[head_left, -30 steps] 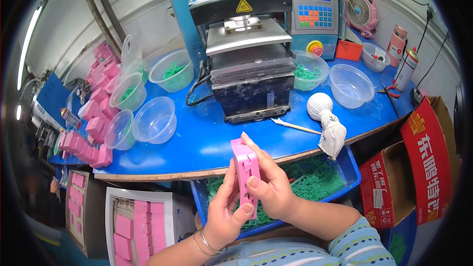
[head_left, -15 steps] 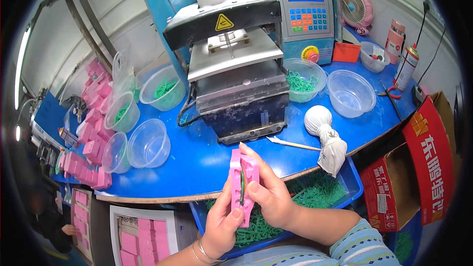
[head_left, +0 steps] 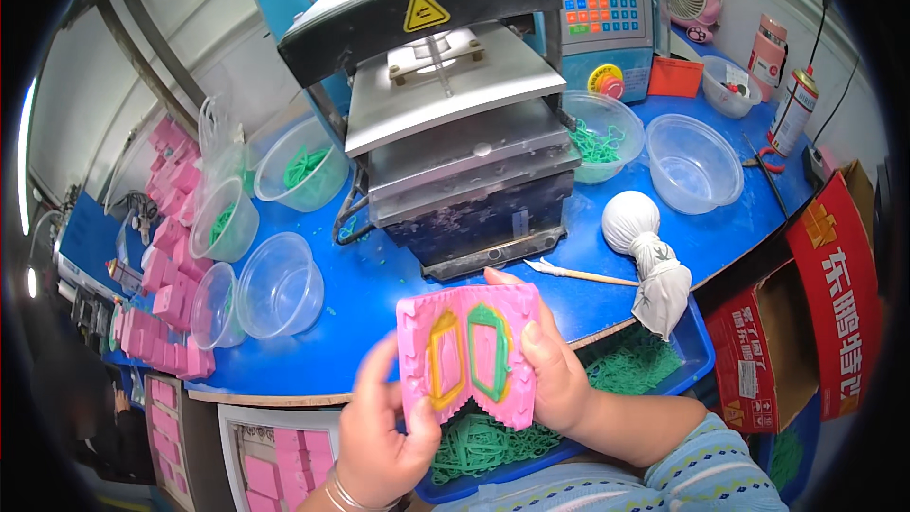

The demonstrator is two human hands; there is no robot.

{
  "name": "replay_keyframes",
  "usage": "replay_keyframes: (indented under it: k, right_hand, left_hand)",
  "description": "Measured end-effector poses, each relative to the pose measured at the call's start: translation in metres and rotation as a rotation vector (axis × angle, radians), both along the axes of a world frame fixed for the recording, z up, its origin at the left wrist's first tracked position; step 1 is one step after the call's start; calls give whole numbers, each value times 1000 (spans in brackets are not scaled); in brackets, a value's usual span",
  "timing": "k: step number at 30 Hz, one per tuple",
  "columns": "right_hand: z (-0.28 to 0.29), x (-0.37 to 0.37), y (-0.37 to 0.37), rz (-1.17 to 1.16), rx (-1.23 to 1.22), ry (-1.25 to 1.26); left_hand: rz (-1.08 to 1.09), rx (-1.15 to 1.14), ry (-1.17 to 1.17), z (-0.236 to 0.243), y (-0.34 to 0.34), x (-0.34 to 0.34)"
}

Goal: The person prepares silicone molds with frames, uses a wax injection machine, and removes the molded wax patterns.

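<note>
Inspecting the pink mould (head_left: 451, 349), we find it spread book-like above the blue tray (head_left: 702, 360), mainly green outline right, yellow left. Right hand (head_left: 561, 384) pinches its edge; left hand's (head_left: 387, 441) grip we cannot tell.

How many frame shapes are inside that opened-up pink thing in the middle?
2 in the pink mold: a yellow frame on its left side, a green frame on its right.

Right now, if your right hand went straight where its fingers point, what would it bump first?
The right hand, holding the pink mould, would probably meet the dark base of the press first. Depth is unclear, so I can't tell how far off it is.
</note>
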State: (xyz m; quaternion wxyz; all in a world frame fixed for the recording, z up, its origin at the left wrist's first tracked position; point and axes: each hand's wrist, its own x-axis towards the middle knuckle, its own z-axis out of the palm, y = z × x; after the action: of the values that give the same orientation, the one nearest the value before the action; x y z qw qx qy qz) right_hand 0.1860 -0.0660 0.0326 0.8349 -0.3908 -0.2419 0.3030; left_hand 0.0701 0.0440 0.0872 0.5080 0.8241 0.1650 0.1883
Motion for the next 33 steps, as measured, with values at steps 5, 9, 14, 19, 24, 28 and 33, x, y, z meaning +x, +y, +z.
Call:
replay_keyframes:
  k: [5, 9, 14, 19, 24, 28, 33]
  right_hand:
    - [-16, -3, -3, 18, -20, -57]
    - [-5, -4, 0, 80, -61, -225]
    - [-9, -8, -1, 44, -92, -352]
    - [-11, -12, -1, 2, -74, -427]
    - [-11, -11, -1, 56, -81, -406]
    - [-13, -11, 0, 30, -98, -439]
    - [-11, -9, -1, 12, -109, -420]
  left_hand:
    - [-133, 761, -108, -5, 22, 4]
    - [-203, 571, -40, 6, -3, 9]
    - [-219, 679, 2, 2, -9, 7]
    - [-102, 737, -32, -5, -14, 4]
    - [-46, 751, 17, 0, -14, 6]
    - [-57, 724, 54, 0, -13, 5]
    - [0, 560, 99, 5, -7, 1]
